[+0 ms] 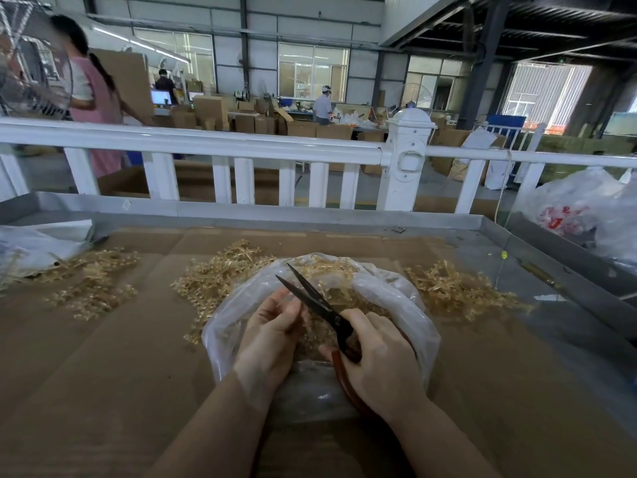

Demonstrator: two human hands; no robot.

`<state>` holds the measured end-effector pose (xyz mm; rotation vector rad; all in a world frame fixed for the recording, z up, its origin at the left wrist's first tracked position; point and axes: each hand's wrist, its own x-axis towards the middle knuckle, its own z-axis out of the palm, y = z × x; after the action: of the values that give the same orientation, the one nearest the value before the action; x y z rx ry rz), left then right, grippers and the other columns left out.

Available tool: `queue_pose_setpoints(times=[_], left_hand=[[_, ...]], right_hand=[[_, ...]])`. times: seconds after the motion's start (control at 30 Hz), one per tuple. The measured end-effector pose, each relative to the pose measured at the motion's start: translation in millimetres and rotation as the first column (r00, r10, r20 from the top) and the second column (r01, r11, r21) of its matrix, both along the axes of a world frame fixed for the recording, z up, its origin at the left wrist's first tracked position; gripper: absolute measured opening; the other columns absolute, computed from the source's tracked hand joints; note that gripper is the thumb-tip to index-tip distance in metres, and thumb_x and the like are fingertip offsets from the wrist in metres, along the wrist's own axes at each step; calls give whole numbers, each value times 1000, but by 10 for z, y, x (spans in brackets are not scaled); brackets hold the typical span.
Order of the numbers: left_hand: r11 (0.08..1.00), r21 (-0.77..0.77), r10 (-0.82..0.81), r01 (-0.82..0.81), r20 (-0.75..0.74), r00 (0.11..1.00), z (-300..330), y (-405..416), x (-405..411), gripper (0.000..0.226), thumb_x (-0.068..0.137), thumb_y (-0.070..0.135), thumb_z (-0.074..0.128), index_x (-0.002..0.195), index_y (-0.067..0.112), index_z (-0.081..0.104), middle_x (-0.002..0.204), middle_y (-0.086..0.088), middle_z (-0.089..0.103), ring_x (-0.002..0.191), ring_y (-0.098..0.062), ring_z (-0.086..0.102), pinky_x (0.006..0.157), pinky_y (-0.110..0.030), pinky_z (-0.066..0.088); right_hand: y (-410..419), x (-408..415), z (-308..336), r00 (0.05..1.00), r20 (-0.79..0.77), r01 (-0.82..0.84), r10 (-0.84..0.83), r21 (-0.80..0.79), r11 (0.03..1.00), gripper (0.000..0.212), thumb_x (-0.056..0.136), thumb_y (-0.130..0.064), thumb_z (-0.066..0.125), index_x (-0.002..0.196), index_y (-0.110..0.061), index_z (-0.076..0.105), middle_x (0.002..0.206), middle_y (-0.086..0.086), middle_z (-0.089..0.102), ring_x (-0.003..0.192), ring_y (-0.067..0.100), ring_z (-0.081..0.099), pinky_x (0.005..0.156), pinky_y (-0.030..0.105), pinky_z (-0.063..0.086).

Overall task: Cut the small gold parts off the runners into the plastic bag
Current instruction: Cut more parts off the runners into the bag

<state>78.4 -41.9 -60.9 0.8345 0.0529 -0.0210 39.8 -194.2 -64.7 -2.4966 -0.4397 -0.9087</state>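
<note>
A clear plastic bag [396,298] lies open on the cardboard in front of me, with small gold parts inside. Over its mouth my right hand [375,360] grips the red handles of black scissors [312,294], whose blades stand apart and point up and left. My left hand [272,329] curls its fingers round a gold runner [312,327] just below the blades; most of that runner is hidden by the hand. Heaps of gold runners [220,281] lie behind the bag, and a further gold heap [458,291] sits to its right.
Brown cardboard [103,374] covers the metal-rimmed table. More gold runners [89,281] lie at the left beside a plastic bag [31,246]. A printed plastic bag [579,208] stands at the right. A white railing [206,146] runs behind the table; people work beyond it.
</note>
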Motion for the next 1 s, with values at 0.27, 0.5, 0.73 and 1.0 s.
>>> queue_pose_setpoints(times=[0.27, 0.5, 0.73, 1.0], left_hand=[[995, 83, -60, 55, 60, 996, 5, -16, -25, 14, 79, 1, 57, 90, 2, 66, 83, -12, 69, 75, -20, 66, 75, -31, 54], [977, 210, -58, 33, 113, 992, -7, -36, -14, 28, 90, -15, 44, 96, 6, 62, 71, -2, 65, 75, -14, 67, 73, -26, 57], [964, 267, -52, 17, 122, 991, 33, -70, -55, 10, 82, -3, 59, 78, 5, 59, 82, -12, 67, 80, -25, 65, 78, -37, 53], [977, 183, 109, -111, 20, 994, 53, -115, -24, 10, 84, -5, 61, 81, 4, 62, 78, -11, 67, 73, -20, 67, 69, -29, 59]], right_hand=[[-5, 7, -12, 1000, -22, 18, -18, -23, 1000, 41, 78, -46, 72, 106, -18, 65, 89, -4, 66, 84, 14, 62, 71, 23, 50], [-12, 17, -40, 1000, 3, 9, -9, 10, 1000, 44, 75, -43, 76, 108, -16, 65, 92, -3, 67, 87, 14, 63, 75, 21, 48], [-26, 25, -44, 1000, -14, -6, 7, 45, 999, 39, 79, -46, 70, 108, -20, 63, 92, -6, 66, 87, 12, 61, 75, 20, 49], [-33, 23, -34, 999, 14, 35, -37, 102, 994, 36, 79, -38, 75, 105, -17, 64, 88, -5, 65, 85, 15, 62, 73, 24, 49]])
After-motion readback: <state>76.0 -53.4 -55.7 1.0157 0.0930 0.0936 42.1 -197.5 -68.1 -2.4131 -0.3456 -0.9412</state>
